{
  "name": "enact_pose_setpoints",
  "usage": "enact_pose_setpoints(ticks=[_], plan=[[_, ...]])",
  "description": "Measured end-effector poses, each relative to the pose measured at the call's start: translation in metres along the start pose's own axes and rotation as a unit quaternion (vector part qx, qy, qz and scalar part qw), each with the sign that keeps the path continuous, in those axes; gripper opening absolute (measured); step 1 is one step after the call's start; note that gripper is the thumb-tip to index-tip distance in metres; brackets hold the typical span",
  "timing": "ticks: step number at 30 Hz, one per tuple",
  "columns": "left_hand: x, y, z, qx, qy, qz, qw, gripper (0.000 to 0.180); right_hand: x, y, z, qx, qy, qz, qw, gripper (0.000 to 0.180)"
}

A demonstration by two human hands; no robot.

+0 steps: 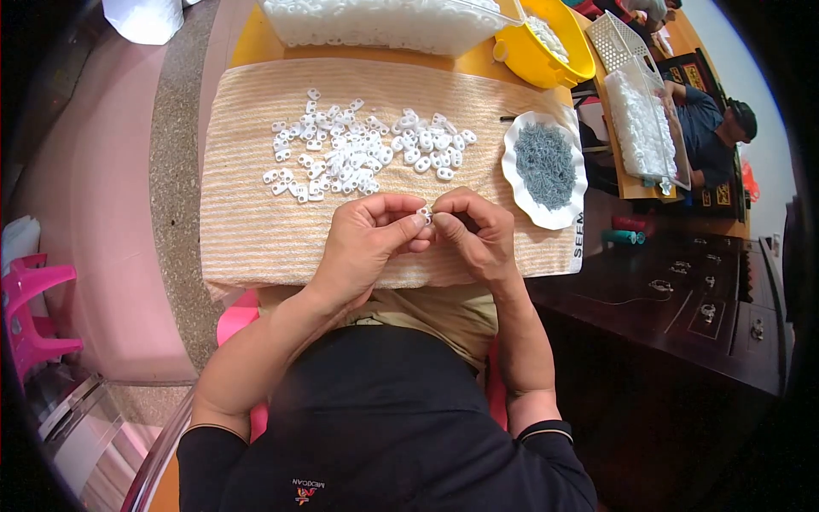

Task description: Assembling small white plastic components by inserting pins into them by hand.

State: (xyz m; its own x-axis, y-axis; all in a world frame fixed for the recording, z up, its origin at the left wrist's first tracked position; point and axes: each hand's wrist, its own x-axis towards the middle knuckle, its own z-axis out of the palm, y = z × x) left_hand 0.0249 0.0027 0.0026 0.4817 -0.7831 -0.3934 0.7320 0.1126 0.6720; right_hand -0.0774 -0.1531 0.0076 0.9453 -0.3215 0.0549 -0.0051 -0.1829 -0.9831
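Note:
My left hand (pixel 368 239) and my right hand (pixel 474 229) meet over the near edge of a striped beige towel (pixel 247 222). Between their fingertips they pinch one small white plastic piece (pixel 424 213). A scattered heap of several similar white pieces (pixel 358 154) lies on the towel just beyond my hands. To the right of my right hand stands a white wavy-edged dish (pixel 516 183) holding a pile of small grey metal parts (pixel 544 165).
A clear tub of white pieces (pixel 384 26) and a yellow bowl (pixel 546 64) stand at the back. Another person (pixel 712 128) sits at far right by a clear bin. A dark wooden cabinet (pixel 682 299) is on my right, a pink stool (pixel 34 307) on my left.

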Motion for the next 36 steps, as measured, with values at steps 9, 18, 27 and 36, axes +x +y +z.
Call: enact_pose_setpoints(ticks=[9, 18, 27, 36], plan=[[-0.0006, 0.0009, 0.0004, 0.009, 0.007, 0.002, 1.000, 0.019, 0.0012, -0.0018, -0.0002, -0.033, -0.016, -0.015, 0.999, 0.005], [-0.0012, 0.0009, 0.0032, -0.008, 0.011, 0.012, 1.000, 0.018, -0.0002, -0.0010, 0.0003, -0.022, -0.014, -0.016, 1.000, 0.005], [-0.0033, 0.0022, 0.0045, 0.004, 0.015, 0.014, 1.000, 0.018, -0.0017, -0.0037, 0.0006, -0.046, -0.008, -0.001, 0.999, 0.005], [-0.0038, -0.0025, 0.0036, 0.014, 0.014, 0.022, 1.000, 0.018, -0.0015, -0.0034, 0.0013, -0.099, -0.011, -0.013, 0.995, 0.006]])
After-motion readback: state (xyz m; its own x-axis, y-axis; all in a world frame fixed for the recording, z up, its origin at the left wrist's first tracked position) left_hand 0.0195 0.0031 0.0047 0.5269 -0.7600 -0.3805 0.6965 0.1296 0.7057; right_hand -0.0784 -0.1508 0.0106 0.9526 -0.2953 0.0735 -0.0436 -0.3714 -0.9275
